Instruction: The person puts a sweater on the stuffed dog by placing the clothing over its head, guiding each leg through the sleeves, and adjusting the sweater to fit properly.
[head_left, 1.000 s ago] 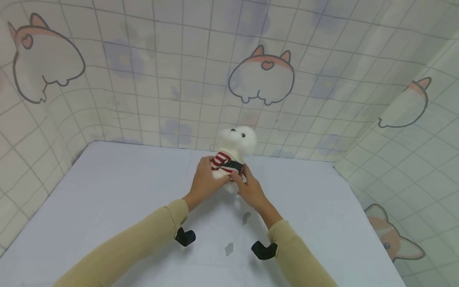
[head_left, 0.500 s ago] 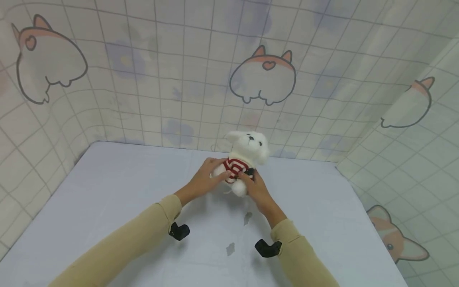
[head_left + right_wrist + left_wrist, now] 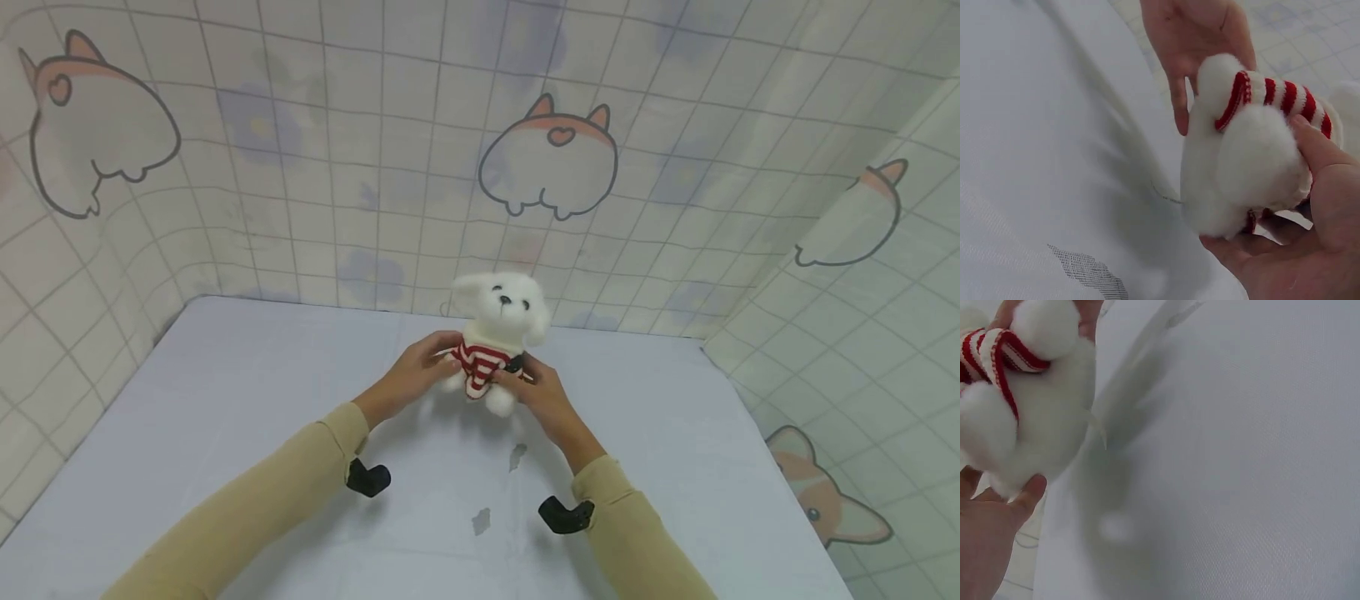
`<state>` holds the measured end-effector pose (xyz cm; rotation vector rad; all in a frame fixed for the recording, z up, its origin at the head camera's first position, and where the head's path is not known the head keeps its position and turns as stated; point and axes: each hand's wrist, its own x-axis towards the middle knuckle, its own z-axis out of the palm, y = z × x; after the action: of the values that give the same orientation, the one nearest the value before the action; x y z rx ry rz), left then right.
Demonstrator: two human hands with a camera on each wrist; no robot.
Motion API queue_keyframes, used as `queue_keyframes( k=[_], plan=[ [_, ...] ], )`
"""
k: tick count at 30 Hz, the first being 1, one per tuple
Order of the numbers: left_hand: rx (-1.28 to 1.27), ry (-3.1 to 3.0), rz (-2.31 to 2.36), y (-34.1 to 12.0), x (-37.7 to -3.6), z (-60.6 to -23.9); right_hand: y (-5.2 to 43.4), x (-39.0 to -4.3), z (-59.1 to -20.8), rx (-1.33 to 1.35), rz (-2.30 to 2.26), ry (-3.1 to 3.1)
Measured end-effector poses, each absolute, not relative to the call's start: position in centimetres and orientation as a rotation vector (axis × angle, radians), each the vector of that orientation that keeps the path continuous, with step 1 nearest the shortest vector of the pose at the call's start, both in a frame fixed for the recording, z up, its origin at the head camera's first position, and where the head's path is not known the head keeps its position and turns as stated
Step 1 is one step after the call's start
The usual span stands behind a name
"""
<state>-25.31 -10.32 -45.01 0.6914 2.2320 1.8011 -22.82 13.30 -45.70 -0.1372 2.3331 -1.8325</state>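
Pale table before checked cloth backdrop printed with corgis.

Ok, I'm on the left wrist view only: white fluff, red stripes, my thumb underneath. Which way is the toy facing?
Observer: The plush dog sits upright in the head view, face toward the camera.
Operator: Is the other hand on it?
Observer: Yes, the right hand holds its far side, thumb on the striped sweater.
Operator: Anything on the table nearby?
Observer: Two small grey marks on the sheet between the sleeves; nothing else near the toy.
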Motion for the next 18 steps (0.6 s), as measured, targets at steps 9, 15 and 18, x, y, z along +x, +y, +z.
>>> queue_keyframes(
  k=[9, 15, 18],
  plan=[
    [0.758, 2.312, 1.656, -10.5, -25.7, -46.3, 13.4, -23.3, -46.8, -0.302, -1.772, 2.409],
    [0.758, 2.546, 1.455, -10.5, -26.0, -47.2, 12.9, -24.5, -47.3, -0.307, -1.500, 2.634],
    [0.787, 2.547, 1.410, -10.3, -26.2, -47.3, 12.8, -24.6, -47.4, -0.241, -1.389, 2.744]
  ],
)
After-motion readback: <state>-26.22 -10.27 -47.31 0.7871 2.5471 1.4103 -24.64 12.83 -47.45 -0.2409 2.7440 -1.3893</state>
